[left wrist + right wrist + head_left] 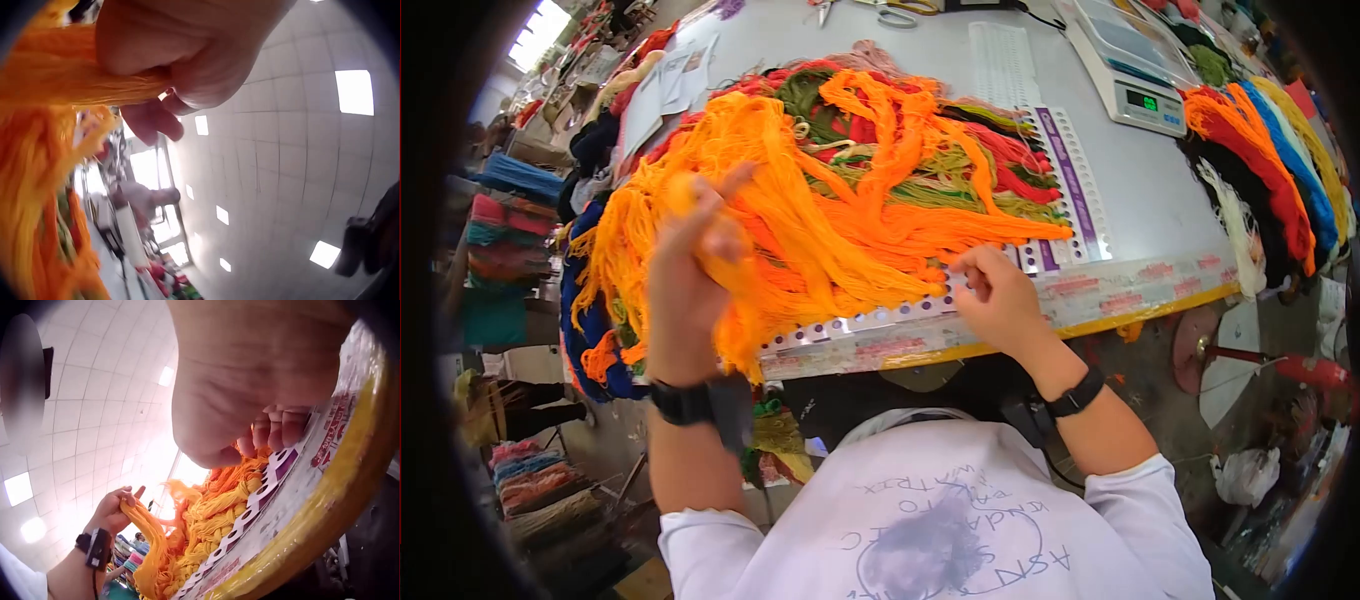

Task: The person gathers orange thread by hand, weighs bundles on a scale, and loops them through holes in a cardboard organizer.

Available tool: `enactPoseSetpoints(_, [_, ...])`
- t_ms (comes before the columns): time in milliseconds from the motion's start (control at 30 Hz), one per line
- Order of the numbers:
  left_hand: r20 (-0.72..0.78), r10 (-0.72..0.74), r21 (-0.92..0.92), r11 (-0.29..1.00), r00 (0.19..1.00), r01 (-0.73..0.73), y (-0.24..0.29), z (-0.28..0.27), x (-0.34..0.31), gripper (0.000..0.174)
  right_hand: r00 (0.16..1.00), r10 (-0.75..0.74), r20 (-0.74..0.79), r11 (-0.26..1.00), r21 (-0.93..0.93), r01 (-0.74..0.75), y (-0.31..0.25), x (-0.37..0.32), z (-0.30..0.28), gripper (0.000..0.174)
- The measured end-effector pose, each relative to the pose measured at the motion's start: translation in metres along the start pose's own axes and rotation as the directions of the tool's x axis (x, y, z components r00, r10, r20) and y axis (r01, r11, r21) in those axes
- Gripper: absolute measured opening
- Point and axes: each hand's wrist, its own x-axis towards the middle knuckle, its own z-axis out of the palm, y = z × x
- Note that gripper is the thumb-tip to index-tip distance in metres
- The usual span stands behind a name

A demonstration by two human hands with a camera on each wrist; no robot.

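Raised over the left side of the table, my left hand (690, 265) grips a thick hank of orange yarn (81, 81), which hangs from it toward the pile. The right wrist view also shows this left hand (115, 509) with the strands draping down. My right hand (1003, 302) is at the front edge, fingers curled, fingertips right at the looped ends of orange yarn along a white and purple perforated strip (250, 503). I cannot tell whether those fingertips pinch a strand. Orange skeins (800, 220) spread over red and green ones (1010, 165).
A digital scale (1145, 105) stands at the back right, and scissors (895, 15) lie at the back. Coloured skeins (1270, 180) hang over the right side. Yellow tape (920, 357) runs along the table's front edge. Papers (665, 90) lie at the back left.
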Motion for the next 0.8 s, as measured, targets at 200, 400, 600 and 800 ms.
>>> enactPoseSetpoints(200, [0.523, -0.009, -0.53, 0.78, 0.852, 0.333, -0.047, 0.065, -0.038, 0.08, 0.958, -0.195, -0.212, 0.926, 0.281, 0.251, -0.062, -0.002, 0.0, 0.013])
enactPoseSetpoints(400, [0.46, 0.075, -0.464, 0.87, 0.885, 0.168, -0.066, 0.075, -0.039, 0.087, 0.84, -0.467, -0.277, 0.876, -0.017, 0.482, -0.096, -0.004, -0.006, 0.02])
enactPoseSetpoints(600, [0.47, 0.227, -0.545, 0.835, 0.853, 0.078, -0.081, 0.076, -0.04, 0.079, 0.936, -0.324, -0.135, 0.945, 0.002, 0.328, -0.094, -0.004, 0.017, 0.025])
enactPoseSetpoints(800, [0.426, 0.218, -0.5, 0.866, 0.878, 0.028, -0.073, 0.064, -0.038, 0.059, 0.964, -0.261, -0.048, 0.876, 0.407, 0.258, -0.086, 0.002, 0.027, 0.017])
